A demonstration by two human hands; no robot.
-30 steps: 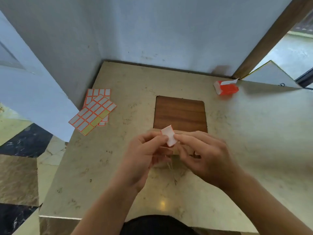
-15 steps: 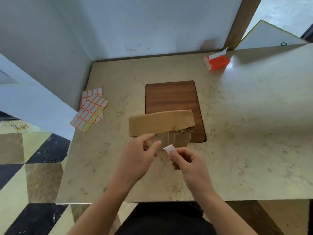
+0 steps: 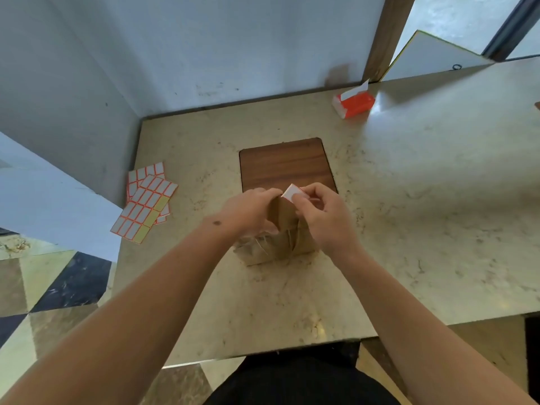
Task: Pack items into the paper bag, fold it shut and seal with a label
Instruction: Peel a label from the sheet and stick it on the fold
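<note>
A brown paper bag (image 3: 274, 247) stands on the marble table (image 3: 409, 229), its top folded over and mostly hidden under my hands. My left hand (image 3: 251, 213) presses on the folded top from the left side. My right hand (image 3: 323, 217) pinches a small white label with an orange border (image 3: 293, 193) between thumb and fingers, just above the bag's folded top edge. Whether the label touches the bag cannot be told.
Two sheets of orange-bordered labels (image 3: 146, 200) lie near the table's left edge. A dark wooden inset panel (image 3: 283, 165) sits behind the bag. An orange and white small box (image 3: 353, 102) rests at the back right, near a wooden post (image 3: 385, 36).
Both hands moved up onto the folded top of the bag. My left hand now covers the fold, and my right hand carried the label from below the fold to its top edge.
</note>
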